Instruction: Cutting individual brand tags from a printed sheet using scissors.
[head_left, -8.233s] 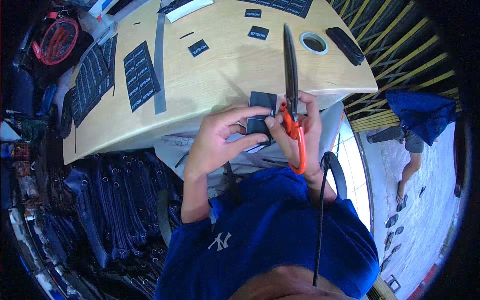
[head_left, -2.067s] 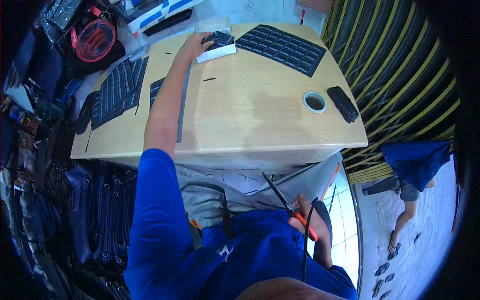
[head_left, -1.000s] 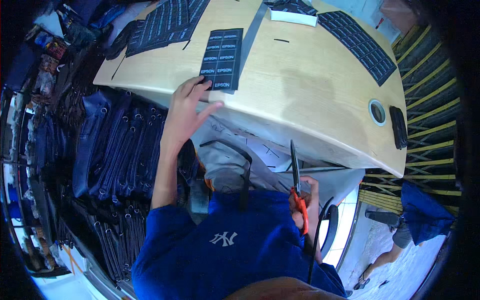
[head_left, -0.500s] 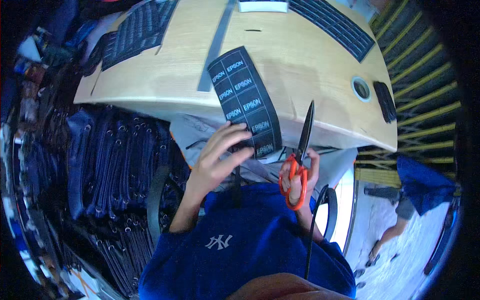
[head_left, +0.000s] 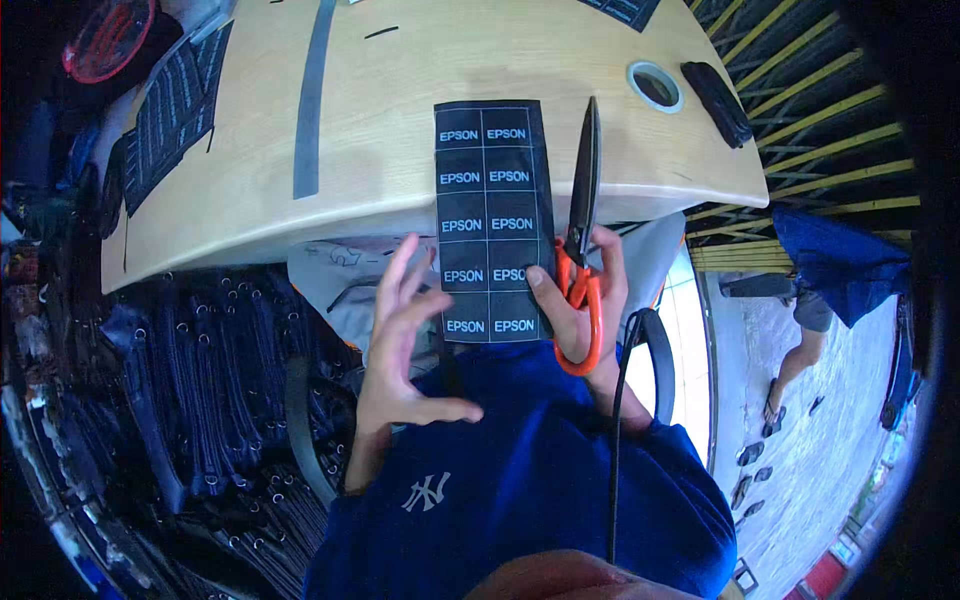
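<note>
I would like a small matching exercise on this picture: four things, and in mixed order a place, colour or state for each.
1. scissors
2. black ten-label sheet
3. grey strip
4. white ring

A. flat on the left part of the table
B. printed, thumb of the right hand over one label
C. round, towards the table's right end
D. orange handles

Pairs: 1-D; 2-B; 3-A; 4-C

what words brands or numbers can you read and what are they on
Black sheet: the same pale word in each of ten cells, one partly covered; readable but not copied here.
Blue shirt: pale interlocked-letter emblem, also not copied.
Dark sheets, left and top: pale print, too small to read.
</note>
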